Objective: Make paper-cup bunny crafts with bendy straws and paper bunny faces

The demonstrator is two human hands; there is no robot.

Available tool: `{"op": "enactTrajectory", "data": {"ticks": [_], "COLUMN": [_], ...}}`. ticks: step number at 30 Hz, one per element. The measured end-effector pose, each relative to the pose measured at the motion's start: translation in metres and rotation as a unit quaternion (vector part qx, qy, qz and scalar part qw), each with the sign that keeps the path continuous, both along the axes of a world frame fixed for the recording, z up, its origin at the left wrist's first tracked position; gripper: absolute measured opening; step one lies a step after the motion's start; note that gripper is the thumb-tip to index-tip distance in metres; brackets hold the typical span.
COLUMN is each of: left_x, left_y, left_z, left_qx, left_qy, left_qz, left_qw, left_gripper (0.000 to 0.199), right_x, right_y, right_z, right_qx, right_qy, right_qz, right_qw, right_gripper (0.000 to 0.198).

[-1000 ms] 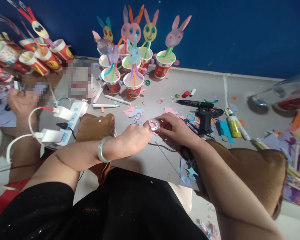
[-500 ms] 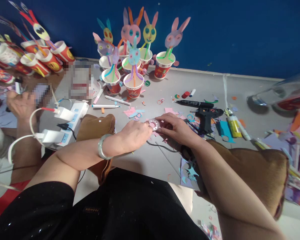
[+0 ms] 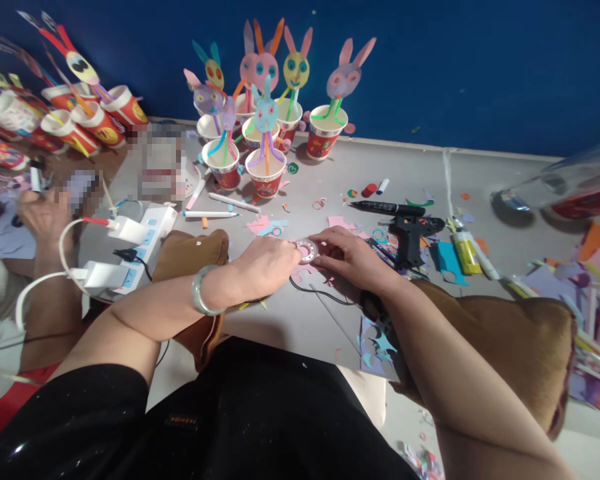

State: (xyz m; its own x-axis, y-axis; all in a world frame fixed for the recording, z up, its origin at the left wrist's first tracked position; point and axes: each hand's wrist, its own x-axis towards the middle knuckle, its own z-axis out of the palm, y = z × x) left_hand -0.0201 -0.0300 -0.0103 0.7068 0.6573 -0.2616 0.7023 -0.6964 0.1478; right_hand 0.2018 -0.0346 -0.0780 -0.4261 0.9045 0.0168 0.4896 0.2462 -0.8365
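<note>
Between my hands is a small roll-like ring [image 3: 307, 251], pale and translucent with markings around its face and pink at its centre. It may be a roll of tape. My left hand [image 3: 267, 270], with a jade-coloured bangle at the wrist, has its fingers closed at the ring's left edge. On the right side my right hand [image 3: 350, 257] pinches the ring between thumb and fingers. Pink paper scraps [image 3: 300, 272] lie under and around the hands. A black cord [image 3: 325, 293] runs below them toward the right forearm.
Paper cups with rabbit faces [image 3: 266, 163] stand at the back. A black glue gun [image 3: 410, 240], black marker [image 3: 387, 208] and yellow glue bottle [image 3: 466, 252] lie right. Left are a power strip [image 3: 153, 233], a brown cushion [image 3: 195, 250] and another person's hand [image 3: 43, 213].
Both hands still hold the ring in nearly the same place. The left hand has turned a little and shows more of its back. The view has shifted slightly.
</note>
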Motion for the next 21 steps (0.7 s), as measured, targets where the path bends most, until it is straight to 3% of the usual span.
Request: {"op": "enactTrajectory", "data": {"ticks": [21], "left_x": [0.003], "left_y": [-0.0085], "left_z": [-0.0014], "left_qx": [0.017], "left_qy": [0.028], "left_qz": [-0.029], "left_qw": [0.999], "left_gripper": [0.03], "right_x": [0.0006], "right_y": [-0.0002], "right_z": [0.0021], "right_qx": [-0.001], "right_qy": [-0.013], "right_qz": [-0.001], "right_qw": [1.0], "right_gripper": [0.034]}}
